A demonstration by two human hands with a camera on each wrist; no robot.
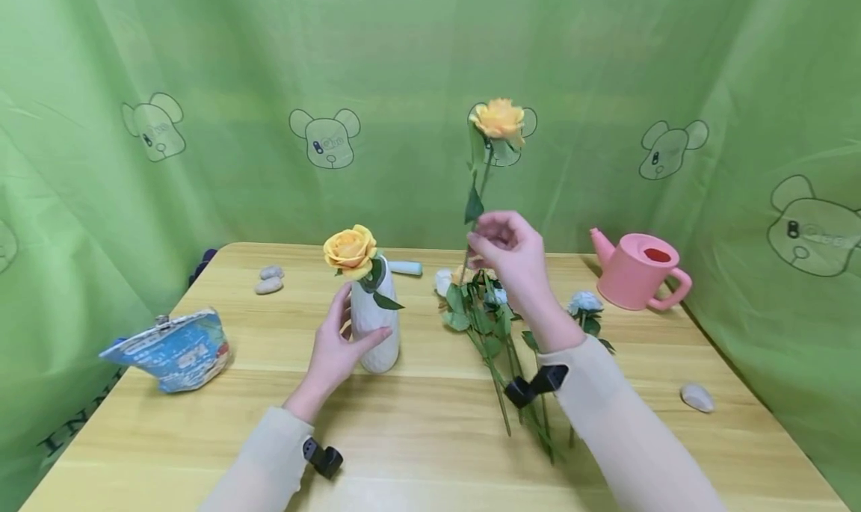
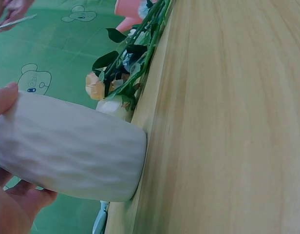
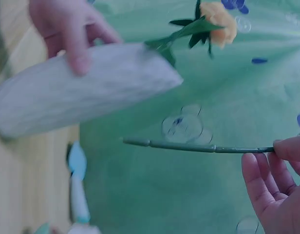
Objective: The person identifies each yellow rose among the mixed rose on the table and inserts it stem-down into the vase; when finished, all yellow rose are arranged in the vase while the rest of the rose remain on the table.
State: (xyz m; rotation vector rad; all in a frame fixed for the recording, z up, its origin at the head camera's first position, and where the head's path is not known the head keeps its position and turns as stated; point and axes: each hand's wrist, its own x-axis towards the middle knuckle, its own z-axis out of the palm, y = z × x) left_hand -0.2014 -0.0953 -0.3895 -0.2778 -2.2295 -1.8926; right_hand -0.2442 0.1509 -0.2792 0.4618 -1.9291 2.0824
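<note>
A white textured vase (image 1: 377, 332) stands on the wooden table with one yellow rose (image 1: 351, 252) in its mouth. My left hand (image 1: 339, 340) holds the vase from the left side, thumb across its front; the left wrist view shows the vase's lower body (image 2: 77, 146) close up. Above the table, my right hand (image 1: 511, 254) pinches the stem of a second yellow-orange rose (image 1: 499, 121), bloom upward. In the right wrist view, the bare lower stem (image 3: 184, 146) sticks out past the fingertips, apart from the vase.
Several flowers with green stems (image 1: 494, 332) lie right of the vase, a pale blue one (image 1: 585, 303) among them. A pink watering can (image 1: 632, 273) stands at the back right. Left is a blue bag (image 1: 191, 355); stones (image 1: 269, 284) and a pale-handled tool (image 1: 406, 267) lie about.
</note>
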